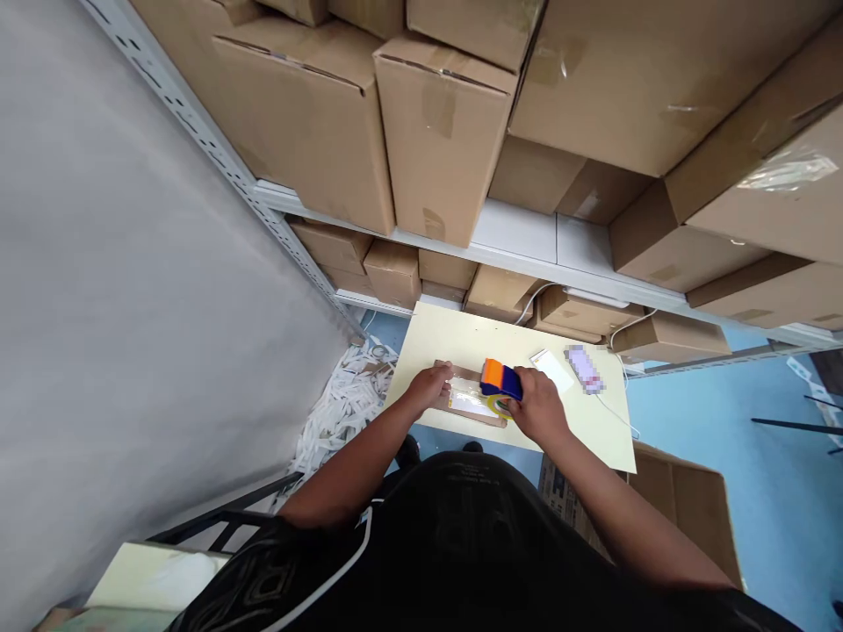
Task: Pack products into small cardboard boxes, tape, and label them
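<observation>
A flat brown cardboard package point(478, 420) with a white label and shiny clear tape on it lies near the front edge of a cream table point(440, 333). My left hand point(431, 388) is closed on the package's left end. In my right hand point(540, 404) is an orange and dark blue tape dispenser point(501, 379), its yellow-edged roll hanging just above the package's right part. Whether the dispenser touches the cardboard, I cannot tell. To the right of the dispenser lies a white card or paper point(553, 370), partly behind my right hand.
A phone-like object point(584, 369), blurred out, lies at the table's right with a white cable. Shelves point(514, 237) full of cardboard boxes point(441, 132) rise behind the table. White paper strips point(333, 408) heap on the floor at left. An open carton point(698, 500) stands at right.
</observation>
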Available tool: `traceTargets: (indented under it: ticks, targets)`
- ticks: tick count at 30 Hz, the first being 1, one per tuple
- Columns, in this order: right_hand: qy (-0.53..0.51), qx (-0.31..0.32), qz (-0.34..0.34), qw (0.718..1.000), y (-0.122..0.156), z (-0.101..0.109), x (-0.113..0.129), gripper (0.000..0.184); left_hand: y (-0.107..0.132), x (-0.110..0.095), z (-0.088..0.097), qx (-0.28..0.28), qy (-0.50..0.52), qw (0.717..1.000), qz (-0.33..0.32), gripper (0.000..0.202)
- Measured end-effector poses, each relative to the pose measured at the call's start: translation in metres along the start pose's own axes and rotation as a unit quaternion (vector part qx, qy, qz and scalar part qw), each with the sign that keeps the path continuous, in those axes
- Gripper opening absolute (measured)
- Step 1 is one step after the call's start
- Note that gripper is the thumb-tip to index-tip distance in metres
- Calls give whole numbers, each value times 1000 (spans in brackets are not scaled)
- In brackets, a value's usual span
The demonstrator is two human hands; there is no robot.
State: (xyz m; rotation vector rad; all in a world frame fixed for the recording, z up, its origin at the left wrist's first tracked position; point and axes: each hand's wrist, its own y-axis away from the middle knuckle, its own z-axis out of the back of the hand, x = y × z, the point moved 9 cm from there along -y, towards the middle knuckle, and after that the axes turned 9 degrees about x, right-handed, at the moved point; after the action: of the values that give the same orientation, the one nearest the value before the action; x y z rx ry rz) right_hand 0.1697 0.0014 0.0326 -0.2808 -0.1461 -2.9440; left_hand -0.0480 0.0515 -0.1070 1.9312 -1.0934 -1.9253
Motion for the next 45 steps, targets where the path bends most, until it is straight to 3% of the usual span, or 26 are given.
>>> traceTargets:
  ticks: [3,6,10,20,27,31,34,37,39,45]
  targets:
    - [55,40,19,998,-24,-14,39,50,0,0,-3,55,77,995,-25,60]
    - [86,60,13,994,-35,-28,57,50,2,2,-1,78,124,988,-53,50]
    - [102,76,-4,992,-36,-35,61,51,6,12,7,36,123,991,-41,29]
    - [138,98,13,986,-36,-45,71,52,-1,22,6,34,136,990,-3,23]
    - [154,137,49,977,-33,-41,79,58,3,-1,30,-51,-62,993,-81,9]
    - [153,164,63,973,-30,-36,81,62,5,-9,41,-60,-137,984,-101,12]
    - [159,167,65,971,-25,-31,74,62,11,-9,66,-85,-157,979,-101,15]
    - [168,169,64,969,-20,-28,63,65,13,1,94,-118,-162,976,-88,15]
    - [176,169,69,967,-18,-30,59,64,8,13,102,-125,-173,974,-72,15]
    - [203,153,64,965,-19,-43,67,53,-26,56,72,-118,-185,975,-34,13]
